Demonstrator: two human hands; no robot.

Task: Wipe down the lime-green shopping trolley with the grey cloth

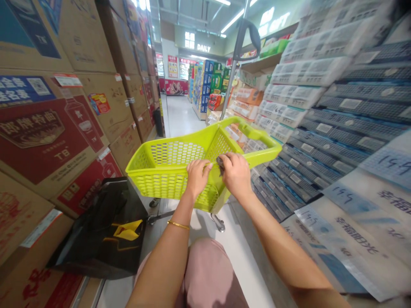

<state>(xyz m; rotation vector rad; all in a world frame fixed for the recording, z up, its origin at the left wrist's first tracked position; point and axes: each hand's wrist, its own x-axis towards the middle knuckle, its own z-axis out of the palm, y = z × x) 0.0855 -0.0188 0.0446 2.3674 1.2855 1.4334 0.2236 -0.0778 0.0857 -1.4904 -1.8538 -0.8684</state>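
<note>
A yellow-green shopping cart (167, 171) with a perforated plastic basket stands crosswise in front of me. My left hand (198, 174) is closed over the near rim of the basket, its fingers reaching inside. Just right of it, my right hand (236, 171) is closed on a crumpled dark grey cloth (221, 164) and presses it against the rim near the handle end. Much of the cloth is hidden by the fingers. The looped cart handle (266, 152) extends to the right, beyond my right hand.
Stacked cardboard cartons (45, 141) wall the left side. A black bag (105, 231) with a yellow piece on it sits on the floor beside the cart. Piled wrapped packs (295, 158) line the right. Behind the cart rises a metal pole (231, 79); the aisle floor (181, 113) runs back to shelves.
</note>
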